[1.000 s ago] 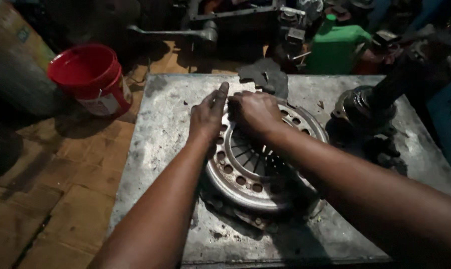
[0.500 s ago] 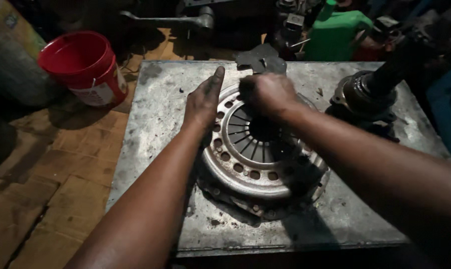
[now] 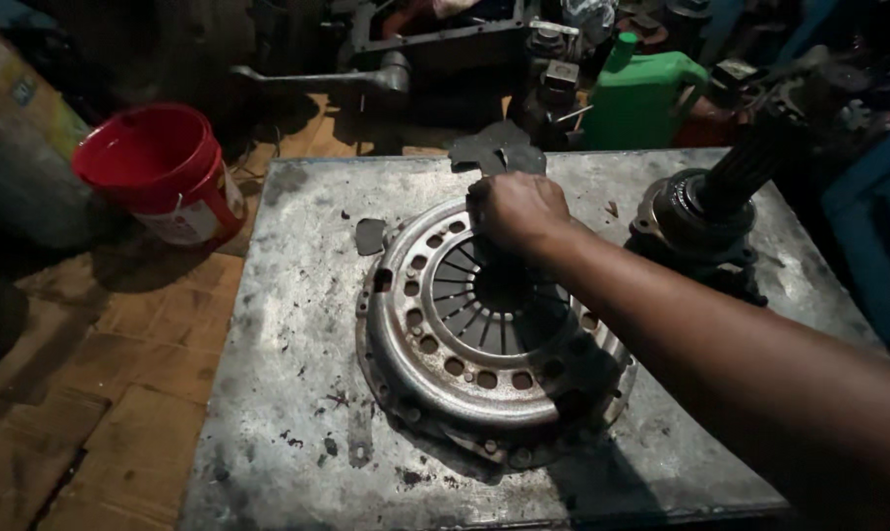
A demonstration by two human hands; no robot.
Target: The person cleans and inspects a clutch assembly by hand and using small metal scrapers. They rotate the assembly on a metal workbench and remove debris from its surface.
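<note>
At nine o'clock, off the plate on the wooden floor, stands a red bucket, clear of the work. Toward centre, a grey metal table carries a round clutch pressure plate, lying flat, which probably keeps it steady under pressure. Over its twelve o'clock rim the right hand sits curled into a fist, seemingly closed on something at the hub; what it grips is hidden. At two o'clock a splined shaft stands upright, with a green jug behind. No left hand shows.
</note>
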